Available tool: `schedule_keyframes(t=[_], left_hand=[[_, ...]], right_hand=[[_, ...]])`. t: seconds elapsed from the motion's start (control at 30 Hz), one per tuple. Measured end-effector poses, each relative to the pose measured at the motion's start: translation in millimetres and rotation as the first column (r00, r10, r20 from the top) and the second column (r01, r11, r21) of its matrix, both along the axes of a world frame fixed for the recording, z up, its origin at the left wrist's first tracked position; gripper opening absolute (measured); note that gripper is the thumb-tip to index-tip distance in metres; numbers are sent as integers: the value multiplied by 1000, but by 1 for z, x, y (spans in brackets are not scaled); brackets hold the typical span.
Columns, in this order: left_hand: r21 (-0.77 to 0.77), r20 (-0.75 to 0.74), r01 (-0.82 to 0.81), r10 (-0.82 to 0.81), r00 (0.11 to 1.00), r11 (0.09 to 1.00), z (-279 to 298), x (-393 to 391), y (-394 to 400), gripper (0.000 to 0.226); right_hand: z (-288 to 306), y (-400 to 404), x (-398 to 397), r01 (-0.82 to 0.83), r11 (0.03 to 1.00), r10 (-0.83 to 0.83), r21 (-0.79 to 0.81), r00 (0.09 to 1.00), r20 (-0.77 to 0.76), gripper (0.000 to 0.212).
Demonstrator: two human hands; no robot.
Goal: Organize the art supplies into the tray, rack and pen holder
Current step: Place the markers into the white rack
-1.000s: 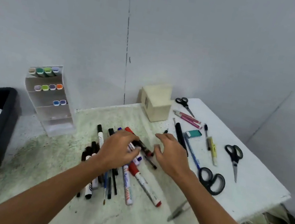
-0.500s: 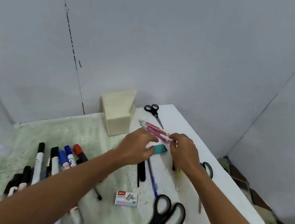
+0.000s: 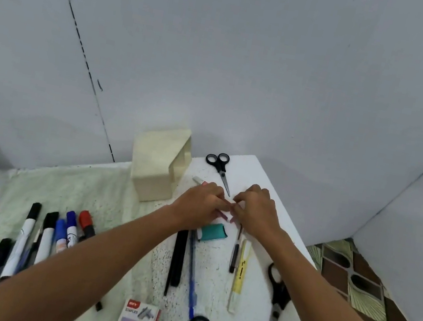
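— Where were the hands?
— Left hand (image 3: 201, 205) and right hand (image 3: 255, 210) met fingertip to fingertip, curled, pinching pink pens (image 3: 223, 214) on the counter (image 3: 244, 302), just beyond the teal eraser (image 3: 213, 232).
— And the pen holder (image 3: 157, 163)?
— Just left, upright.

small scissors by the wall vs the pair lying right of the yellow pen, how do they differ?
The small scissors lie at the far end of the table, handles toward the wall, blades pointing at the hands. The right-side scissors are visibly larger, handles away from the viewer, blades pointing at the near edge. Both are black-handled, closed and flat.
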State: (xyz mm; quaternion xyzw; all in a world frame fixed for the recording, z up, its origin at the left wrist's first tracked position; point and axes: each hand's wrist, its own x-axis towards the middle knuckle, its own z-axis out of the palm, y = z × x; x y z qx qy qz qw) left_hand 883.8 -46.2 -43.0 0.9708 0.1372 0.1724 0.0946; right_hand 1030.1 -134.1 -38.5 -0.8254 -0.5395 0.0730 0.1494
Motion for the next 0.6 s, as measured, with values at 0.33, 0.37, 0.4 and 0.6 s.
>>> schedule_keyframes(t=[0.33,0.37,0.4,0.6], left_hand=[[-477,323,-64,243,915,877,40,-4,1,27],[-545,350,-56,288,891,837,49,-7,0,35],[-611,359,-42,323,876,790,57,-10,-1,43],[-805,390,95,401,829,586,95,-59,-2,45]], right_hand=[[43,7,9,391,864,64,318,541,-838,15],[51,8,6,410,848,81,335,525,-847,14],[58,9,3,427,832,95,354,520,-849,12],[98,22,-43,362,808,248,465,508,-825,16]])
